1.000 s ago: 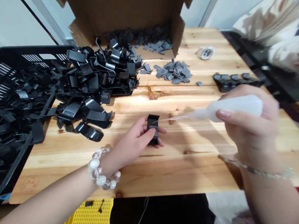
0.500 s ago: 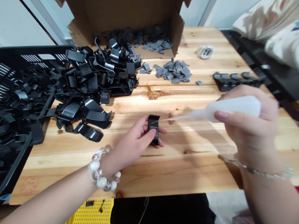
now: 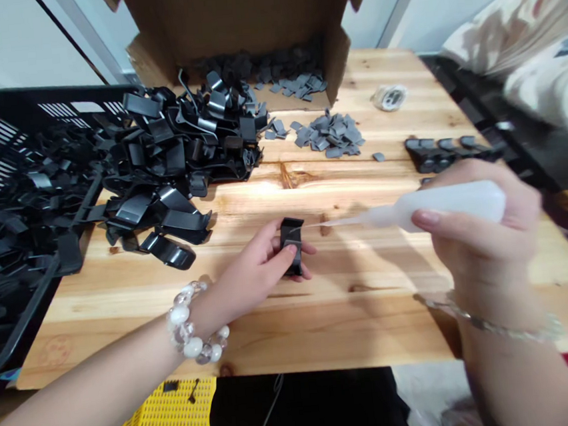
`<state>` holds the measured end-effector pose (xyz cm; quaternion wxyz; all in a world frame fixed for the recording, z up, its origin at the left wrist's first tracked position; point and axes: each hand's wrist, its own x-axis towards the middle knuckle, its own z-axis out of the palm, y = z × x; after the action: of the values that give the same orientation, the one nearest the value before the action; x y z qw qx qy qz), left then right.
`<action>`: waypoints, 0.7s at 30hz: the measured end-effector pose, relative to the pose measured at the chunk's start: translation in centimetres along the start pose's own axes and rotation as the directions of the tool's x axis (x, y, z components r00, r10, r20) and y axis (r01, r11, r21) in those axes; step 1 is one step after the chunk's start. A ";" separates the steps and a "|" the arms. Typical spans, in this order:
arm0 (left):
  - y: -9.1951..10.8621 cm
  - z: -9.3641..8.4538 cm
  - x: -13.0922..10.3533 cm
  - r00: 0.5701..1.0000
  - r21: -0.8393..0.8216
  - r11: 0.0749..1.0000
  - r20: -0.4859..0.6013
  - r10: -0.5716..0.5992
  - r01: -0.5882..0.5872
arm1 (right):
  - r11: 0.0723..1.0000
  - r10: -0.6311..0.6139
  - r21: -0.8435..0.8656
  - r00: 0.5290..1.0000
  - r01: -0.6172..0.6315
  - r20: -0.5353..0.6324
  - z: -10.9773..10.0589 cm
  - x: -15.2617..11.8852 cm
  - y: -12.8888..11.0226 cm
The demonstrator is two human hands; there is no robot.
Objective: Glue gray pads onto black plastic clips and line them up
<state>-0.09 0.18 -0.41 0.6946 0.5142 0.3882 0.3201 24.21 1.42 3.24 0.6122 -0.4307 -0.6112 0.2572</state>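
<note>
My left hand [image 3: 263, 262], with a beaded bracelet at the wrist, holds a black plastic clip [image 3: 292, 235] just above the wooden table, thumb on its face. A thin pale line shows on the clip's upper part. In my right hand [image 3: 485, 220] is a white squeeze bottle [image 3: 451, 205], lying sideways with its fine nozzle pointing left at the clip. Whether the tip touches the clip I cannot tell. A pile of black clips [image 3: 173, 157] lies to the left, and small grey pads [image 3: 331, 133] are heaped beyond my hands.
A black basket [image 3: 6, 99] full of black parts stands at the left. Behind sits an open cardboard box [image 3: 337, 67] with more grey pads. A roll of tape [image 3: 391, 97] and a row of black clips [image 3: 446, 152] are at right. Below the table is a yellow basket [image 3: 183, 420].
My right hand and the bottle have shifted slightly to the right. The left hand and the clip stay in place.
</note>
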 end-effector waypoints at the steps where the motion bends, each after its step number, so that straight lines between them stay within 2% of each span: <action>1: 0.0 0.0 0.0 1.000 0.001 1.000 0.002 0.000 0.000 | 1.000 -0.012 -0.003 1.000 0.012 0.004 -0.1 0.1 0.0; 4: -0.1 0.0 -0.1 1.000 -0.002 1.000 0.006 0.000 0.000 | 0.998 -0.060 0.007 0.998 0.060 0.007 -0.4 0.3 0.3; 10: 0.0 0.0 -0.1 1.000 -0.019 1.000 0.001 -0.017 0.017 | 0.992 -0.112 0.046 0.992 0.115 -0.065 -0.2 0.4 0.5; 15: 0.3 0.1 0.0 0.997 -0.071 0.995 -0.001 -0.072 0.072 | 0.997 -0.062 -0.058 0.997 0.059 -0.056 0.5 -0.2 0.1; 21: 0.3 0.1 0.0 0.995 -0.128 0.987 -0.010 -0.104 0.102 | 0.994 -0.006 -0.105 0.999 0.003 -0.035 0.7 -0.6 -0.3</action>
<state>0.03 0.21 -0.11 0.7384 0.4454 0.3986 0.3123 23.43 0.87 3.11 0.5999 -0.4654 -0.6140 0.2157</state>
